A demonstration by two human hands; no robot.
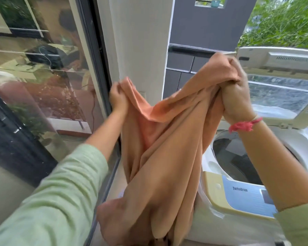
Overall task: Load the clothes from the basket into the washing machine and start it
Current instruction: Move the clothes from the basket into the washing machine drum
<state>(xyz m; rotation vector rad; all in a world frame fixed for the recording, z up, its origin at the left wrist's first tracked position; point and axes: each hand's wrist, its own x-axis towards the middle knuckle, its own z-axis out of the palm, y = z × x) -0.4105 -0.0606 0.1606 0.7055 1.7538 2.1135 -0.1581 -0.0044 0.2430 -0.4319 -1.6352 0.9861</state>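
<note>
The washing machine (238,197) stands at right, lid raised. The peach garment (167,157) hangs stretched just left of the drum opening. The right hand (236,100) grips its bunched right edge. The left hand (116,98) grips its left edge.

A glass sliding door (43,77) is seen on the left, set in a dark frame (98,55). A pale table (20,72) and a leafy plant (30,119) can be made out in the glass, though whether they are behind it or reflected cannot be told. A white pillar (140,41) is placed just beside the frame. Behind it a grey wall (206,25) is faced with dark tiles (180,63) lower down, and a small opening (210,2) is cut near its top. Green foliage (283,20) at the upper right is lit by soft daylight.
</note>
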